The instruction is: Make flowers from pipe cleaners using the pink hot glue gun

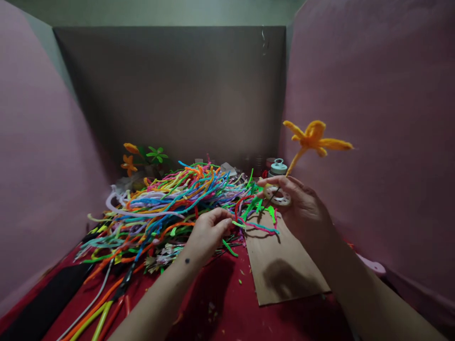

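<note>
An orange pipe-cleaner flower (311, 137) stands up from my right hand (305, 208), its stem held between the thumb and fingers. Below the orange wrapping, the stem's dark bare end slants down past the fingers. My left hand (213, 232) is closed in a pinch on a short light-green pipe-cleaner piece (238, 224), at the edge of the pile. That pile of multicoloured pipe cleaners (177, 199) spreads behind and left of it. Under my right hand lies a brown board (284, 270), with a pink-and-blue pipe cleaner (263, 229) across its far end.
A tape roll (277, 195) stands behind my right hand, near a pale-green lidded container (278, 166). Finished orange flowers (128, 164) and a green one (157, 154) rise at the back left. Pliers with red and yellow handles (103, 317) lie on the red cloth (227, 303). Pink walls flank both sides.
</note>
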Demonstrator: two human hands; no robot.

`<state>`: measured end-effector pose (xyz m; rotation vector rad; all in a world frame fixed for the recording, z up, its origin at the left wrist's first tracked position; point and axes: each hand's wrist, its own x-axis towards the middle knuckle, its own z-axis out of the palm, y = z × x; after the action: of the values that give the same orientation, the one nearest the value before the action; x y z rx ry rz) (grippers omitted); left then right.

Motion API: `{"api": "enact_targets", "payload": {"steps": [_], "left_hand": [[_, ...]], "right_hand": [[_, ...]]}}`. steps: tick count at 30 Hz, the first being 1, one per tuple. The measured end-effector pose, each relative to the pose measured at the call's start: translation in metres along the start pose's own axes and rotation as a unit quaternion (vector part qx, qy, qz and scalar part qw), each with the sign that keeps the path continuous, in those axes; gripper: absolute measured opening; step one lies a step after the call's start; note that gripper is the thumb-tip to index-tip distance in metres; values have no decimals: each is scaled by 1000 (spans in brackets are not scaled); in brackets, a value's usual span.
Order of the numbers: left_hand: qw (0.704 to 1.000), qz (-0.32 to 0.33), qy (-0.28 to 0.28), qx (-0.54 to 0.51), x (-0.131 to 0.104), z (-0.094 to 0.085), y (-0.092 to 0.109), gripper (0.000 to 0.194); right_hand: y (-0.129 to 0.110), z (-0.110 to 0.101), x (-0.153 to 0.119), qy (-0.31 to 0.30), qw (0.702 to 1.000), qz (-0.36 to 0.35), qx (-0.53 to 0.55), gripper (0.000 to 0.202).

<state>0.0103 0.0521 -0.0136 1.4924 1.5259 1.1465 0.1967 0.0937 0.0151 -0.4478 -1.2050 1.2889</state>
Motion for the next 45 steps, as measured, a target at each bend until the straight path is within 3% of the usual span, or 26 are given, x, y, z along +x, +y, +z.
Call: {"api": "enact_targets", "payload": {"steps": [2,3,9,12,16,23,29,35,40,45], "left_hand": [[984,73,1,164,15,9,7,17],[978,77,0,193,23,15,9,17],[949,11,-15,316,75,53,0,15],[933,-39,-22,358,88,64,-7,29],[925,-71,-26,372,92,65,-10,33],[938,-78,-23,336,92,60,-12,33],[969,-72,7,235,93,67,-16,32],[999,-30,19,7,97,54,-12,28],[978,-8,-54,-203,79,44,6,26],[936,-18,-149,-317,43,42,19,30]], "right_hand": [[1,-7,1,10,999,7,38,19],[2,-10,1,15,998,12,55,18],[-20,-16,0,32,995,2,95,18],[-34,-16,-6,12,997,-24,69,20],[-32,-22,-9,-17,997,-24,69,22],[-6,-36,-1,-8,994,4,111,20],[7,-38,2,1,993,24,116,16],[22,-41,2,37,991,66,111,18],[34,-40,-1,23,994,66,79,19],[42,-32,-6,-21,997,70,34,22]]}}
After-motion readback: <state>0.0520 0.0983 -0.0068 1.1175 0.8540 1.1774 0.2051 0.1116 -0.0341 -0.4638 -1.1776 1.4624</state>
